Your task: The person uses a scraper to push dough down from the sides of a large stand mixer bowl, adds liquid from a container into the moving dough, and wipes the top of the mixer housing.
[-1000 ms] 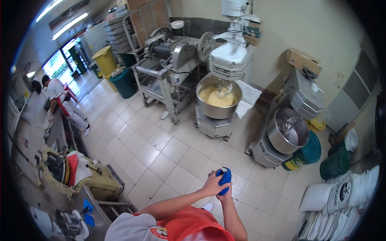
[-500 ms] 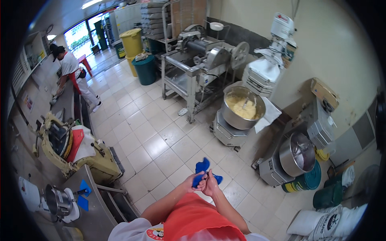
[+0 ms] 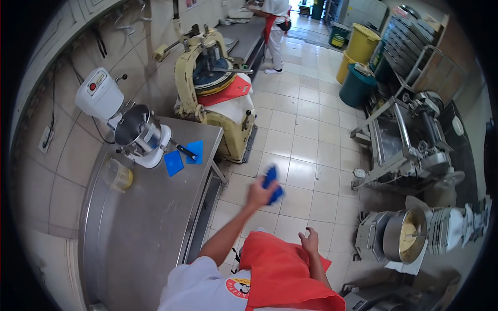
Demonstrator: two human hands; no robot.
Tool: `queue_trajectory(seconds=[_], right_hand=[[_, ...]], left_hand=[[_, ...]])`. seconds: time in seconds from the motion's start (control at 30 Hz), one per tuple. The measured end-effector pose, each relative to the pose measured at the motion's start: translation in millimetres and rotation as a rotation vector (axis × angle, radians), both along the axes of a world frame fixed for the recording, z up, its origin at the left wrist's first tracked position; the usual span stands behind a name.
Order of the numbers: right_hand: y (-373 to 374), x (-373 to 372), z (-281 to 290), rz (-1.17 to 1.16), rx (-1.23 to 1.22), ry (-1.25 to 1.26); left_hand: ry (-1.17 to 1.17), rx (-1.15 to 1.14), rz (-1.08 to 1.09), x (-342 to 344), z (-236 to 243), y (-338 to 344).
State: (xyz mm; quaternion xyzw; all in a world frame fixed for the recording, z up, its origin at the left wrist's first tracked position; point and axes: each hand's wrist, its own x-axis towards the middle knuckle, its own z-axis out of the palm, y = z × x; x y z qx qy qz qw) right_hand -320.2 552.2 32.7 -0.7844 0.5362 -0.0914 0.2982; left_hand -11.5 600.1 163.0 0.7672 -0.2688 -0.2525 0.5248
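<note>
Left hand (image 3: 257, 196) grips the blue item (image 3: 272, 181), its kind blurred, over the floor (image 3: 295, 199), right of the table (image 3: 150, 228). Right hand (image 3: 310, 241) is empty, fingers parted. Changed: two-handed hold released; handling is now one-handed, leaving the right hand unoccupied.

Daylight admitted at far doorway (image 3: 302, 6); glare reflected by floor (image 3: 294, 172). Lower right dimly lit. Left hand (image 3: 258, 194) and blue item (image 3: 272, 182) motion-blurred. Edges bowed, corners blackened.

The metal table (image 3: 140, 233) looks smooth, the tiles (image 3: 295, 173) glossy.
</note>
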Motion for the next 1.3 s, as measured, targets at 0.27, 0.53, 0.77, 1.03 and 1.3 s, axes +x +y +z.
queue_trajectory(seconds=[0.27,0.53,0.77,1.03,1.3], right_hand=[[-44,39,16,0.080,0.348,-0.027],[-64,-6,9,-0.045,0.590,-0.123],[-120,-135,-75,-0.296,0.787,-0.110],[-122,-183,-71,-0.877,0.751,-0.114],[-69,-43,-79,-0.638,0.902,-0.193]], left_hand=[[-0.424,0.412,0.908,182,5,171],[-0.386,0.962,0.905,123,-52,174],[-0.383,0.662,0.845,129,-78,149],[-0.053,0.812,0.904,265,-82,157],[-0.041,0.973,0.887,326,-90,167]])
